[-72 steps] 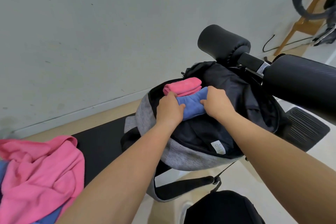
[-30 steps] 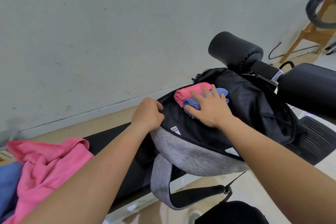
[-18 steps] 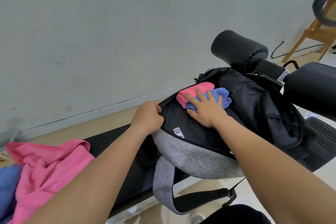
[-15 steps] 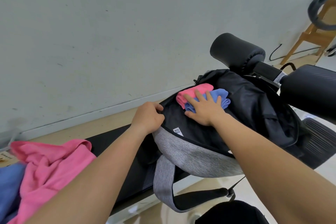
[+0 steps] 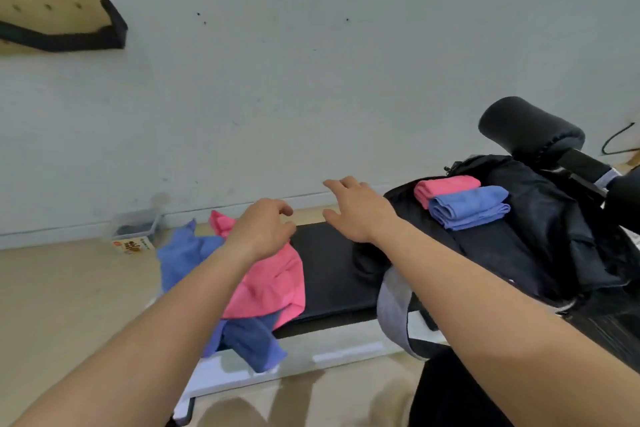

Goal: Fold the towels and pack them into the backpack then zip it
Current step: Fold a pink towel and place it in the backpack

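The black and grey backpack [image 5: 512, 253] lies open on the black bench pad at the right. A folded pink towel [image 5: 446, 187] and a folded blue towel [image 5: 467, 206] sit side by side in its mouth. To the left lies a loose heap: a crumpled pink towel [image 5: 273, 284] over blue towels [image 5: 183, 253]. My left hand [image 5: 263, 232] hovers over the pink heap, fingers loosely curled, holding nothing. My right hand [image 5: 356, 211] reaches left above the pad with fingers spread, empty.
The black bench pad [image 5: 329, 270] on a white frame carries everything. Black padded rollers [image 5: 530, 128] stand behind the backpack at the right. A small clear box [image 5: 135, 230] sits on the wooden floor by the wall. A grey strap [image 5: 391, 312] hangs off the bench front.
Both hands have let go of the backpack and towels and swung left toward the loose heap. The view has turned left, and the two folded towels stay in the bag mouth.
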The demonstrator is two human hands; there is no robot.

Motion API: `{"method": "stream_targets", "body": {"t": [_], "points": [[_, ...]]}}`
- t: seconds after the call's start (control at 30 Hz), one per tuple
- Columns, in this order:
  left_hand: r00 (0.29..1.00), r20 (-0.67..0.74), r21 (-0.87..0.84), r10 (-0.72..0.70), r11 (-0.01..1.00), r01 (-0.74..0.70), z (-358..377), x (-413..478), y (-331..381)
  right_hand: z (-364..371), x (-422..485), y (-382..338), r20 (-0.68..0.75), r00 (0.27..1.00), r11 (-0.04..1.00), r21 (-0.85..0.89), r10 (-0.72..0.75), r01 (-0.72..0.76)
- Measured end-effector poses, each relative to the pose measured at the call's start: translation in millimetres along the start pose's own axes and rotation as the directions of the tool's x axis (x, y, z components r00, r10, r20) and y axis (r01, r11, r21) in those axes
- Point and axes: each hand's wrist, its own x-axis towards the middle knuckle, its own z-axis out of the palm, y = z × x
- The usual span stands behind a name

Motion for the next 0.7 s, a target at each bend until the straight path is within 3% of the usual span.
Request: {"method": "stream_targets", "body": {"t": [0.3,0.5,0.6,0.7], "points": [[0.976,-0.184,0.030,-0.114,0.992,0.122,-46,-53,-124,56,39,-121,0.164,0.966,0.980,0.048,-0.199,0.193],[0.978,-0.174,-0.031,-0.113,0.994,0.109,-16,-47,-142,96,61,-131,0.135,0.984,0.993,-0.023,-0.113,0.118],[0.971,-0.187,-0.038,-0.151,0.989,0.146,1,-43,-146,108,72,-122,0.148,0.988,0.995,0.097,-0.032,0.018],[0.968,-0.197,-0.018,-0.157,0.987,0.157,6,-39,-147,109,77,-114,0.122,0.991,0.975,0.220,-0.063,0.035]]}}
